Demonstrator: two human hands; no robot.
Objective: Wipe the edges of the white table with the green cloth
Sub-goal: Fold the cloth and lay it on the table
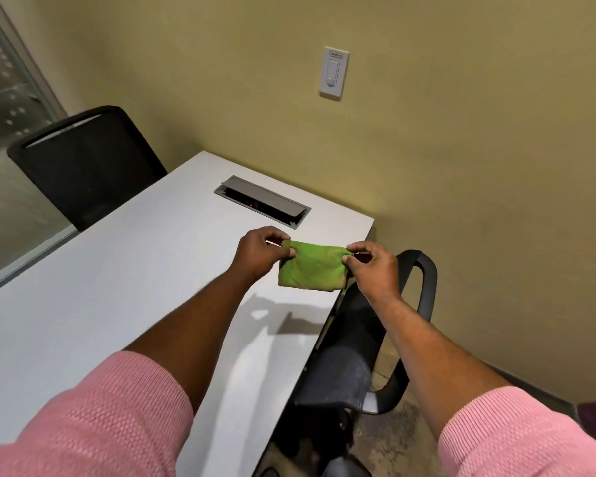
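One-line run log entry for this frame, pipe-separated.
phase: pre-wipe | green cloth: folded, held above white table near right edge | left hand: pinching cloth | right hand: pinching cloth | wiping: not started

We find the white table [100,287] bare across its left and near surface, giving open passage there. At the far end, a recessed cable box [262,200] with its lid raised interrupts the top. A black chair [365,346] crowds the table's right edge; another black chair [86,160] stands against the far left edge.
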